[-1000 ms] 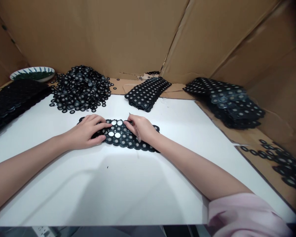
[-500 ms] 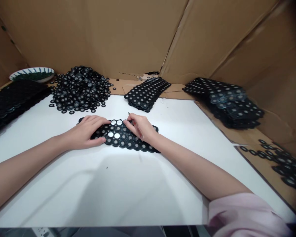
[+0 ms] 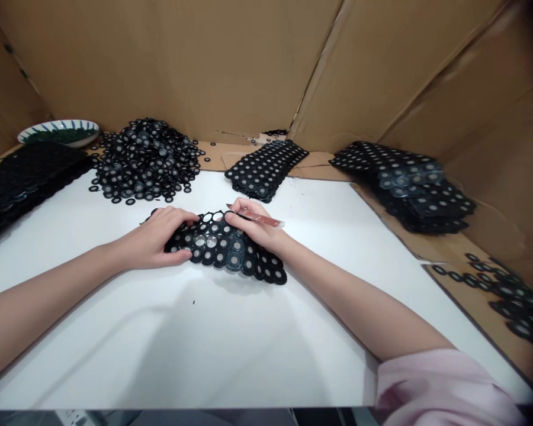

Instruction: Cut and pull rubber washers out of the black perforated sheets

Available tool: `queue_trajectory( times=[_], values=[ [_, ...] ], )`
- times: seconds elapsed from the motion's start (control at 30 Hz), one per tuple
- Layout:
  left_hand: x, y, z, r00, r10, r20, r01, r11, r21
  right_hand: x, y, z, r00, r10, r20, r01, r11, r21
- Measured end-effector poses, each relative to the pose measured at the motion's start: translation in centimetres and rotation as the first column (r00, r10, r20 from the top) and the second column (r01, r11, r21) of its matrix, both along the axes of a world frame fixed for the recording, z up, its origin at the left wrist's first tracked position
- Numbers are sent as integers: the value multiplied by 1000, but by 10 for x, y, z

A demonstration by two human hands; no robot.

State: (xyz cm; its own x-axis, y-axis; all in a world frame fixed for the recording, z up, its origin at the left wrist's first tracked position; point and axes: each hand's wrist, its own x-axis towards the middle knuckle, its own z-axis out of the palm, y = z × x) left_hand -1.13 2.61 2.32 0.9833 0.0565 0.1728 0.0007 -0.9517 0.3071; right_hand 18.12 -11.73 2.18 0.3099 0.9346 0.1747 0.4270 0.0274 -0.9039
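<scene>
A black sheet of rings (image 3: 224, 248) lies at the middle of the white table (image 3: 204, 343), its middle and right part bowed up off the surface. The left hand (image 3: 157, 239) is closed over the sheet's left end, fingers on top and thumb at the near edge. The right hand (image 3: 255, 228) pinches a thin pink tool (image 3: 262, 220) and also rests on the sheet's far edge.

It seems best to press firmly with the left hand so the sheet cannot slide. The tool tip should work one ring at a time, without tearing the joins.

The sheet looks thin and floppy. Most rings have pale grey centres, and a few near the top are open holes.
</scene>
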Motion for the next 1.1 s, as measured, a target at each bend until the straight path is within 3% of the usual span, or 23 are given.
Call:
queue_trajectory(
  times=[0.2, 0.33, 0.53, 0.87, 1.1],
  values=[
    [1, -1, -3, 999, -46, 24, 45, 999, 27, -5, -1, -2, 972, 150, -180, -145, 989, 39],
    [2, -2, -8, 994, -2, 105, 0, 1000, 25, -8, 0, -2, 966, 208, -153, -200, 978, 64],
    [3, -4, -11, 980, 80, 184, -76, 997, -27, -7, 0, -2, 986, 113, 122, -122, 990, 66],
    [2, -3, -12, 980, 32, 198, -31, 999, -12, -8, -2, -2, 969, 94, 229, -102, 994, 26],
    [3, -9, -10, 981, 168, 91, -158, 981, -110, -14, -4, -6, 942, -18, 334, 14, 1000, 15]
  ],
)
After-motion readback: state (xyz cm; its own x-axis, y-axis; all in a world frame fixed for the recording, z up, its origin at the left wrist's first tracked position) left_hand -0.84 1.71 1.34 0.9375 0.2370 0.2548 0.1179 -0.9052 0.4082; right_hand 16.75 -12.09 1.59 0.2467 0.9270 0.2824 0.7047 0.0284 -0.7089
